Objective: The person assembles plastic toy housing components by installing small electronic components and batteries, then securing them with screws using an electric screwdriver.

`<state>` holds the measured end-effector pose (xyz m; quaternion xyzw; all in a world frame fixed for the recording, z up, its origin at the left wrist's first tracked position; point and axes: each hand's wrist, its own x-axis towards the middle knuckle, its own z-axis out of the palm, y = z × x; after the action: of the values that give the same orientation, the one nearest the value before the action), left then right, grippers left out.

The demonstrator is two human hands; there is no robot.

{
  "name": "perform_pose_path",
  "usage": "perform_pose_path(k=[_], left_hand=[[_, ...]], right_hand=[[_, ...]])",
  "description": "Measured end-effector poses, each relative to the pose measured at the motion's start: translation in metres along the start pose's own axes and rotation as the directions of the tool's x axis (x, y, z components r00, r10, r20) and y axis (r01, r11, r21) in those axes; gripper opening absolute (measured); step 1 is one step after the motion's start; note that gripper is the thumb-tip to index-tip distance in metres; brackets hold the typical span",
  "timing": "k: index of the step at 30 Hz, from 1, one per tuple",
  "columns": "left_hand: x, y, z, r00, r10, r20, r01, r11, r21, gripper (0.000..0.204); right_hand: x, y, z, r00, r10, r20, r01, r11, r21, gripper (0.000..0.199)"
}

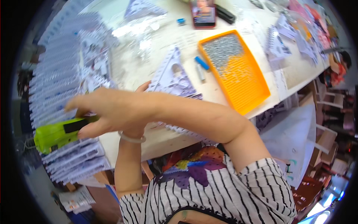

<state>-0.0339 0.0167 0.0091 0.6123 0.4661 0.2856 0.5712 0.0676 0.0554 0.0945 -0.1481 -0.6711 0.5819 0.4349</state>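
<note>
My right arm crosses over my left. At the table's left side, my right hand (106,108) curls its thumb and fingers around the dark end of a bright green handheld power tool (56,136) with a black panel. Under the right forearm, my left hand (143,86) is mostly hidden. Its visible fingertips rest at the left edge of a pale, triangular printed piece (169,76) with holes and toothed edges. A blue stick-like piece (201,62) and a silvery one (200,72) lie just right of that triangle.
An orange tray (244,99) of small metal pins stands to the right. Long rows of pale toothed pieces (56,74) fill the left side. A phone (204,15), a black stapler-like object (225,14) and a small blue item (181,21) lie at the back. Bagged parts (294,33) crowd the far right.
</note>
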Motion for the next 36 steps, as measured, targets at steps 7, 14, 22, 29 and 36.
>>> perform_pose_path(k=[7, 14, 22, 29, 36], left_hand=[[0.027, -0.046, 0.012, 0.83, 0.543, 0.128, -0.527, 0.688, 0.498, 0.055], [0.014, 0.011, 0.031, 0.993, -0.018, -0.115, 0.064, 0.909, 0.413, 0.073], [0.008, 0.0, 0.034, 0.946, 0.282, -0.158, -0.168, 0.847, 0.505, 0.046], [0.007, -0.011, 0.037, 0.957, 0.259, -0.129, -0.218, 0.938, 0.27, 0.014], [0.004, -0.009, 0.04, 0.962, 0.216, -0.168, -0.188, 0.968, 0.169, 0.011]], right_hand=[[-0.014, -0.023, -0.038, 0.918, -0.339, -0.204, 0.196, 0.837, -0.511, 0.061], [-0.101, -0.103, -0.13, 0.895, -0.338, -0.292, 0.142, 0.835, -0.532, 0.031], [-0.186, -0.116, -0.121, 0.762, -0.276, -0.585, -0.079, 0.858, -0.508, 0.035], [-0.194, -0.099, -0.106, 0.521, -0.223, -0.824, -0.265, 0.875, -0.404, 0.029], [-0.198, -0.082, -0.107, 0.383, -0.281, -0.88, -0.268, 0.878, -0.397, 0.017]])
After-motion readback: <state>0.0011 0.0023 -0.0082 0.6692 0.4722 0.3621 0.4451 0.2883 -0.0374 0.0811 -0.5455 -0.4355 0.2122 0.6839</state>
